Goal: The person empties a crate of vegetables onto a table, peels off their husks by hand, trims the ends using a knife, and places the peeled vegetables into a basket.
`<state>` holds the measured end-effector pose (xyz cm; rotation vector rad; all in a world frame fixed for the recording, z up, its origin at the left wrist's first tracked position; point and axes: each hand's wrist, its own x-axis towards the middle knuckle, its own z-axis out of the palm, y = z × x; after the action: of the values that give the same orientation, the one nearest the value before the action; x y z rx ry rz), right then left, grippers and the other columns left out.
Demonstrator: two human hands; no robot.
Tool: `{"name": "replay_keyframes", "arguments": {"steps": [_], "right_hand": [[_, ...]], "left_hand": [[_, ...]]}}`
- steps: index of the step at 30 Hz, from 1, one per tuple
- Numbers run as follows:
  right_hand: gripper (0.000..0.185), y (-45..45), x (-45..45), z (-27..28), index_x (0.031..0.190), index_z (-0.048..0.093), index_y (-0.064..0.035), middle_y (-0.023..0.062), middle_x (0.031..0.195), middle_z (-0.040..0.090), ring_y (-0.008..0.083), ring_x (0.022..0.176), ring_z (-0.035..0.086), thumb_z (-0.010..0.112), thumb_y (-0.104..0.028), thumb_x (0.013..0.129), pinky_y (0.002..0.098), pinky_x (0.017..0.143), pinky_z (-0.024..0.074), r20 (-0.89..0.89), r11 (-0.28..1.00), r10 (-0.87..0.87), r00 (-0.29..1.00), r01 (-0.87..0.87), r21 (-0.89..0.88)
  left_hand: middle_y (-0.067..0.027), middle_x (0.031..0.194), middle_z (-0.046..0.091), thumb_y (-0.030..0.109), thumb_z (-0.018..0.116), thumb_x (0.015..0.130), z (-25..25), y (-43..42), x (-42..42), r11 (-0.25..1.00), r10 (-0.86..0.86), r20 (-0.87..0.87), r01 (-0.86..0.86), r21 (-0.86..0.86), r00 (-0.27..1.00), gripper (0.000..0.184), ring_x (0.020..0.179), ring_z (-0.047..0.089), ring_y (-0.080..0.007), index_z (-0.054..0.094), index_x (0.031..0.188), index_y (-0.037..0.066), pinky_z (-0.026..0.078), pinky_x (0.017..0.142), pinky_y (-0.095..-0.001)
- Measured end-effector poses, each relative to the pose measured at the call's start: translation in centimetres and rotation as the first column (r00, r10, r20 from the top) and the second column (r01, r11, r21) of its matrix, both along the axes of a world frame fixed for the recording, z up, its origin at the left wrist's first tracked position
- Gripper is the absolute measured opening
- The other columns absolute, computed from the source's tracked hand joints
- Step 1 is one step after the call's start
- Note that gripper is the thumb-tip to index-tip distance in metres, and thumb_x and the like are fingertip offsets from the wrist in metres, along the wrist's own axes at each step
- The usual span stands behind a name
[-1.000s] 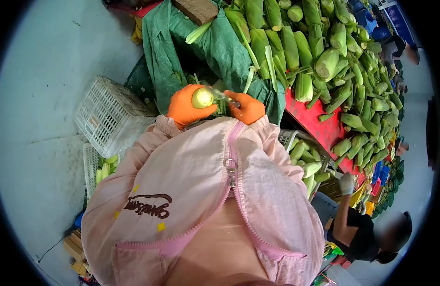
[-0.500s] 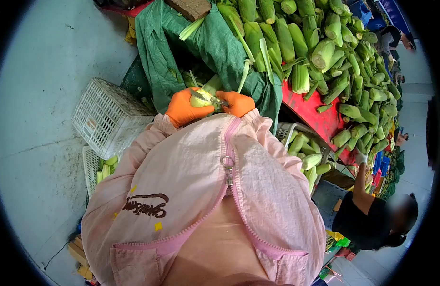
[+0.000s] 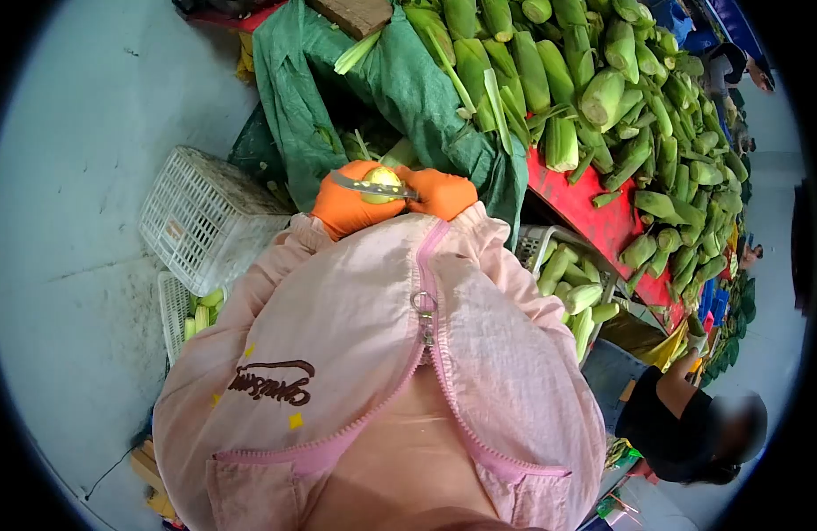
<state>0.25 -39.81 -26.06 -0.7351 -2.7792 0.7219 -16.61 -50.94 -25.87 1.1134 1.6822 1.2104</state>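
Gloved in orange, my left hand [image 3: 345,205] is wrapped round an ear of corn [image 3: 381,180], whose pale yellow-green cut end faces up. My right hand [image 3: 444,193], in a matching glove, is closed on the handle of a knife [image 3: 360,185]. The blade lies across the corn's end and points left over the left glove, with small pale bits on it. Both hands are close together in front of the pink jacket. Behind them, a green cloth [image 3: 408,84] hangs round a dark opening holding husks [image 3: 368,144].
Husked-leaf-green corn [image 3: 594,97] is heaped on a red table [image 3: 585,208] at the right. A white crate [image 3: 200,217] stands left, a smaller one [image 3: 172,310] below it. Another crate [image 3: 532,246] holds corn. A co-worker [image 3: 665,425] is at lower right.
The knife has swung from the right of the corn to lie across its end. My right hand has shifted slightly left. The co-worker's arm and body have moved.
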Motion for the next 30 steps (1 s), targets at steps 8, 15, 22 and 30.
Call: {"name": "replay_keyframes", "arguments": {"steps": [8,15,22,30], "right_hand": [[0.025,3.1,4.2,-6.0,0.103,0.069,-0.0158,0.012,0.09,0.07,0.0333,0.084,0.066,0.06,-0.029,0.083,0.0436,0.072,0.0525,0.204,0.914,-0.403,0.892,0.404,0.04],[0.031,2.4,3.0,-0.9,0.108,0.07,-0.0115,0.0072,0.072,0.068,0.0192,0.064,0.066,0.064,-0.034,0.088,0.0302,0.061,0.0508,0.14,0.605,-0.593,0.793,0.554,-0.572],[0.041,1.0,0.7,3.6,0.12,0.066,-0.0204,0.0095,0.088,0.068,0.0168,0.064,0.064,0.074,-0.021,0.08,0.03,0.058,0.0494,-0.234,0.978,-0.178,0.956,0.145,-0.15],[0.026,0.8,-2.0,8.7,0.105,0.066,0.0033,0.0073,0.085,0.066,0.0101,0.061,0.058,0.067,-0.018,0.09,0.0216,0.052,0.0467,-0.223,0.38,-0.468,0.855,-0.033,-0.924]], "left_hand": [[-0.0085,0.097,0.069,0.029,0.082,0.061,1.4,-0.2,-0.5,0.975,0.118,-0.371,-0.037,0.218,0.921,0.049,0.088,0.065,-0.0284,0.067,0.103,0.01,0.052,0.077,-0.0372],[-0.0086,0.112,0.067,0.009,0.082,0.063,2.7,0.9,-1.7,0.873,0.216,-0.252,-0.071,0.482,0.943,0.054,0.101,0.064,-0.0233,0.062,0.114,0.006,0.05,0.087,-0.0333],[-0.013,0.12,0.064,-0.002,0.079,0.065,2.6,1.8,-2.1,0.875,0.155,-0.139,-0.071,0.478,0.978,0.06,0.112,0.06,-0.0208,0.058,0.121,0.0,0.046,0.096,-0.0315],[-0.0134,0.121,0.062,0.0,0.082,0.065,2.4,1.9,-2.3,0.864,-0.009,0.173,-0.079,0.497,0.985,0.06,0.112,0.06,-0.021,0.056,0.12,0.0,0.046,0.097,-0.0331]]}}
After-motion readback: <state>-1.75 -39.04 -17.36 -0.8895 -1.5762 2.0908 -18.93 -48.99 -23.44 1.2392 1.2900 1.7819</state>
